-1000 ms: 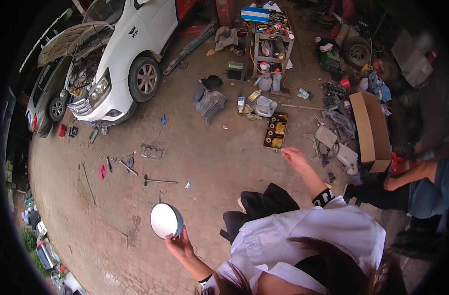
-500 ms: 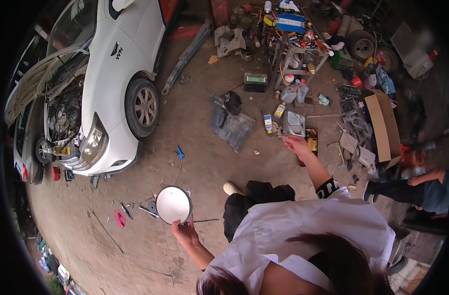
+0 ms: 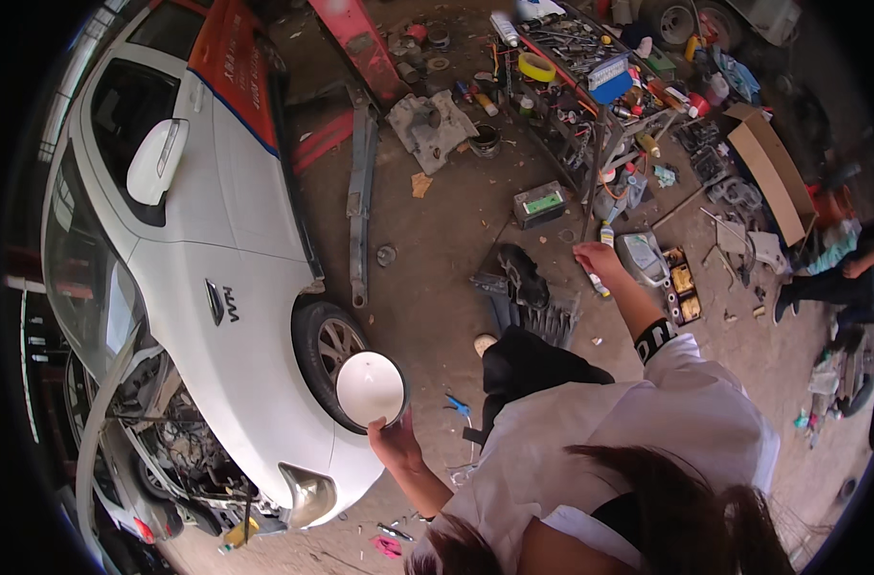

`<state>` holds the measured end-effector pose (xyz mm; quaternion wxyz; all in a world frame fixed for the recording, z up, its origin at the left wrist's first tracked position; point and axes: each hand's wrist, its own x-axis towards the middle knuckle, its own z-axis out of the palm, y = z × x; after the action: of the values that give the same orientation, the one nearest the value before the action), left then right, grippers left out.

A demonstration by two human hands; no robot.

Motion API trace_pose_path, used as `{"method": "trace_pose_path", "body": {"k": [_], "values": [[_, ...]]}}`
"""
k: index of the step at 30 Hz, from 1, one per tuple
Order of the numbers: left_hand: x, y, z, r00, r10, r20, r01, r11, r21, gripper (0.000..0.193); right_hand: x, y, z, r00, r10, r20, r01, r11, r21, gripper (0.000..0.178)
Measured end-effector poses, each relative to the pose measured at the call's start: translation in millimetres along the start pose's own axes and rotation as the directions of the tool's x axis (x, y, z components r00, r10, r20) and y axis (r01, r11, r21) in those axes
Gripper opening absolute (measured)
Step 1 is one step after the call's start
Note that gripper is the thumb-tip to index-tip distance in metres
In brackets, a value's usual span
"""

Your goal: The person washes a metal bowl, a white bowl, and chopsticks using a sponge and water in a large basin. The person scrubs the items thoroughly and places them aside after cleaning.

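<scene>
My left hand (image 3: pixel 391 441) grips the near edge of a round white bowl (image 3: pixel 370 386) with a dark rim, its pale inside facing up. The bowl hangs in front of the white car's front wheel (image 3: pixel 324 337) and hides part of the tyre. Further off to the right, my right hand (image 3: pixel 598 259) is held out with its fingers closed. Anything it may hold is too small to make out. Below that hand, a yellow-labelled bottle (image 3: pixel 606 233) and a grey plastic jug (image 3: pixel 641 257) stand on the floor.
The white car (image 3: pixel 188 287) fills the left, its hood raised. A grey lift arm (image 3: pixel 360 201) lies beside it. A cluttered tool bench (image 3: pixel 590 57) stands at the back, a green-topped battery (image 3: pixel 540 204) before it. A cardboard box (image 3: pixel 770 163) and another person's legs (image 3: pixel 825 287) are at the right.
The view has swung toward the car, and I have come closer to it. The bowl, held in my left hand, now overlaps the front wheel instead of the floor. My right hand remains held out, fingers closed.
</scene>
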<state>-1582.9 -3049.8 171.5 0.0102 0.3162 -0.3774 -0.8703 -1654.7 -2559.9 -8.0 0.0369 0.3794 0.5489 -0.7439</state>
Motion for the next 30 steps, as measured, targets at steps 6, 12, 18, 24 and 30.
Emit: {"method": "trace_pose_path", "body": {"k": [6,12,18,24,30], "values": [[167.4,68.1,114.4,0.994,-0.085,0.069,0.076,0.989,0.126,0.063,151.7,-134.1,135.2,0.983,-0.184,0.012,0.183,0.983,0.024,0.01],[376.2,74.5,221.6,0.957,-0.218,0.194,0.159,0.947,0.278,0.066,368.1,-217.6,211.4,0.928,-0.255,-0.271,0.282,0.957,0.065,0.007],[571.5,59.4,353.8,0.884,-0.368,0.287,0.223,0.874,0.432,0.065,578.5,-267.0,263.4,0.682,-0.178,-0.709,0.263,0.965,0.012,0.017],[697.5,29.7,437.9,0.925,-0.321,0.205,0.21,0.878,0.43,0.065,719.6,-290.0,247.9,0.436,-0.053,-0.898,0.353,0.928,0.117,0.042],[748.8,18.3,484.8,0.895,-0.4,0.197,0.255,0.821,0.511,0.064,712.1,-298.5,276.9,0.203,-0.184,-0.962,0.091,0.982,-0.168,0.022]]}}
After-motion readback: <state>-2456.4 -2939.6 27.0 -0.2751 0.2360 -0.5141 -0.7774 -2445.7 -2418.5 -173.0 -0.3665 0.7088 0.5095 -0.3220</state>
